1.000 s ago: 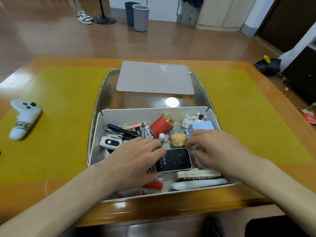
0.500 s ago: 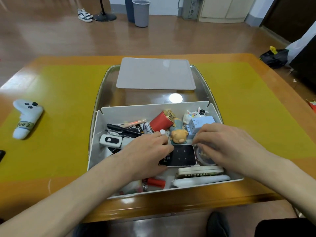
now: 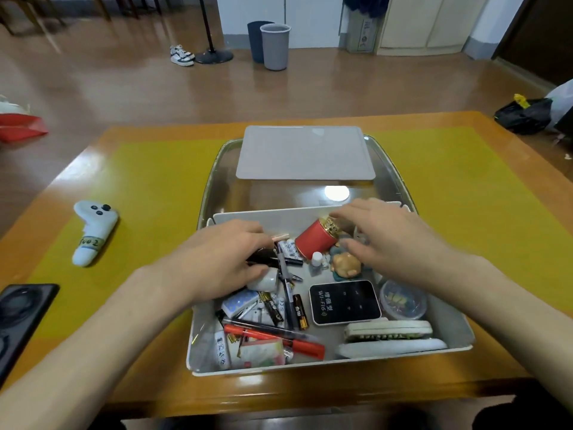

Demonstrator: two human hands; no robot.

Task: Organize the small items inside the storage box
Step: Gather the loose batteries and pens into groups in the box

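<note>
My left hand (image 3: 223, 259) curls around a small white object (image 3: 266, 280) among the pens in the storage box (image 3: 459, 330). My right hand (image 3: 387, 240) hovers with fingers spread, touching the red canister (image 3: 314, 242) by its gold cap.

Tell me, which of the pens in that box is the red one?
The red pen lying across the near left part of the storage box. The black pen runs from the left hand toward it.

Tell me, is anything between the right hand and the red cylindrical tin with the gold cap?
Nothing visible. The right hand hovers just over the red cylindrical tin with the gold cap, its fingertips at the cap. Whether they touch is unclear.
</note>
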